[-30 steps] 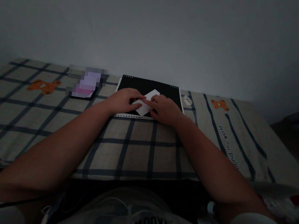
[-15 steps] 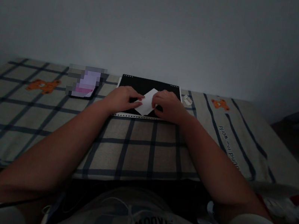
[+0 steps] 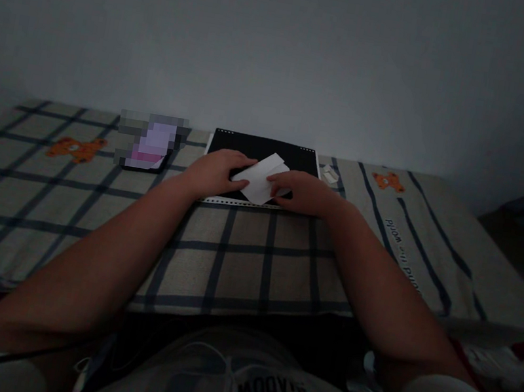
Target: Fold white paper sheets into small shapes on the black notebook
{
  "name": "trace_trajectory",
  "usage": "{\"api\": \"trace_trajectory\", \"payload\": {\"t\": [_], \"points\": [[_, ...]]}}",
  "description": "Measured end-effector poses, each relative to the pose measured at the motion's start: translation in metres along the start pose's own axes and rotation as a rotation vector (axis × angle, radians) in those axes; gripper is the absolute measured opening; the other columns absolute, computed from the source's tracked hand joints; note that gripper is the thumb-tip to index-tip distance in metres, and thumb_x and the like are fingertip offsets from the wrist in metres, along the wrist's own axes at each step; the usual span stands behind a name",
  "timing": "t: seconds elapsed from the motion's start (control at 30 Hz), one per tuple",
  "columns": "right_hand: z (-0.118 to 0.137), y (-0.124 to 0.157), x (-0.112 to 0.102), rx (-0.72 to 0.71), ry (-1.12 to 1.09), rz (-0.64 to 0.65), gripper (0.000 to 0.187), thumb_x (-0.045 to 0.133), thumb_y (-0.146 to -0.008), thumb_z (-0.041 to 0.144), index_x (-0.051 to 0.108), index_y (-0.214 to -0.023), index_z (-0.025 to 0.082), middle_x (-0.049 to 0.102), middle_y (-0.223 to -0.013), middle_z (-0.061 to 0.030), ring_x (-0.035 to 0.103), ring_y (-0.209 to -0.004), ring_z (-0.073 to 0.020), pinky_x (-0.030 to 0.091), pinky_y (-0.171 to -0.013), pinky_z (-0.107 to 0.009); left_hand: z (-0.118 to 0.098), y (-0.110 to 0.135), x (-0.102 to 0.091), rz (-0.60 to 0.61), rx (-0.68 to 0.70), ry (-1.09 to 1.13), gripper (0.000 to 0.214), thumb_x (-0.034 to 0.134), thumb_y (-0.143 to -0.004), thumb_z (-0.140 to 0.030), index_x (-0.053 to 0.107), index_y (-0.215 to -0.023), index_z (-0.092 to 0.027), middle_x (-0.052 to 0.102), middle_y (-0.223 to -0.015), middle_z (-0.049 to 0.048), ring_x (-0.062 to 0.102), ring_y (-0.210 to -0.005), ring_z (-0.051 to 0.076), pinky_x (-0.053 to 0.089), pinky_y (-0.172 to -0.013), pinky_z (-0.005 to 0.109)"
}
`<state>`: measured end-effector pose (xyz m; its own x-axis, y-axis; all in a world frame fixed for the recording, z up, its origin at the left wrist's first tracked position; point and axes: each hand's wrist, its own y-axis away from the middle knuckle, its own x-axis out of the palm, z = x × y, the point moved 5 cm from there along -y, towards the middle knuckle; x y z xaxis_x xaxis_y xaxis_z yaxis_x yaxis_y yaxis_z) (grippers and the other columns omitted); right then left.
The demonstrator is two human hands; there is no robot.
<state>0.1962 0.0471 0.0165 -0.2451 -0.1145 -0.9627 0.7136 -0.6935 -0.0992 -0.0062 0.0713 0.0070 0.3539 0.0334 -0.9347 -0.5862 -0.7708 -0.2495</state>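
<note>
A white folded sheet of paper (image 3: pixel 261 179) lies on a black mat (image 3: pixel 262 150) with a dotted white border, at the far middle of the checked cloth. My left hand (image 3: pixel 216 172) rests on the paper's left edge with fingers pressed onto it. My right hand (image 3: pixel 301 192) pinches the paper's right side, fingers curled over it. Both hands touch the paper; part of it is hidden under my fingers.
A phone (image 3: pixel 149 146) with a lit, blurred screen lies left of the mat. A small pale folded scrap (image 3: pixel 329 175) sits right of the mat. The checked cloth (image 3: pixel 243 253) with orange bear prints covers the surface. A plain wall stands behind.
The paper has changed from a diamond lying flat to a wider, partly unfolded or turned shape. My right hand has slid a little to the right and forward along it.
</note>
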Motion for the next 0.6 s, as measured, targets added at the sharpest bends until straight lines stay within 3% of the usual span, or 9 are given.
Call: {"api": "trace_trajectory", "payload": {"t": [0.27, 0.5, 0.6], "points": [[0.003, -0.001, 0.008, -0.001, -0.002, 0.021, 0.029, 0.064, -0.086, 0.018, 0.077, -0.113, 0.019, 0.062, -0.155, -0.0127, 0.06, -0.137, -0.0327, 0.048, -0.111, -0.049, -0.007, 0.001, 0.0, 0.029, -0.021, -0.105, 0.069, 0.061, -0.092, -0.055, 0.06, -0.152, -0.021, 0.068, -0.146, 0.01, 0.062, -0.132, 0.033, 0.049, -0.111, 0.044], [0.004, -0.003, 0.01, 0.026, -0.004, 0.026, 0.046, 0.059, -0.089, 0.021, 0.066, -0.134, 0.015, 0.068, -0.143, -0.0163, 0.061, -0.131, -0.0339, 0.047, -0.107, -0.05, -0.012, 0.0, -0.002, 0.037, 0.057, -0.104, 0.063, 0.063, -0.089, -0.049, 0.066, -0.145, -0.021, 0.071, -0.141, 0.0089, 0.064, -0.126, 0.032, 0.049, -0.109, 0.046], [0.004, -0.003, 0.011, 0.018, -0.01, 0.015, 0.04, 0.06, -0.088, 0.021, 0.068, -0.127, 0.016, 0.073, -0.13, -0.0141, 0.064, -0.123, -0.0326, 0.048, -0.103, -0.048, -0.012, -0.001, -0.001, 0.056, 0.092, -0.082, 0.06, 0.063, -0.088, -0.048, 0.07, -0.14, -0.02, 0.075, -0.134, 0.0094, 0.067, -0.122, 0.031, 0.05, -0.108, 0.044]]}}
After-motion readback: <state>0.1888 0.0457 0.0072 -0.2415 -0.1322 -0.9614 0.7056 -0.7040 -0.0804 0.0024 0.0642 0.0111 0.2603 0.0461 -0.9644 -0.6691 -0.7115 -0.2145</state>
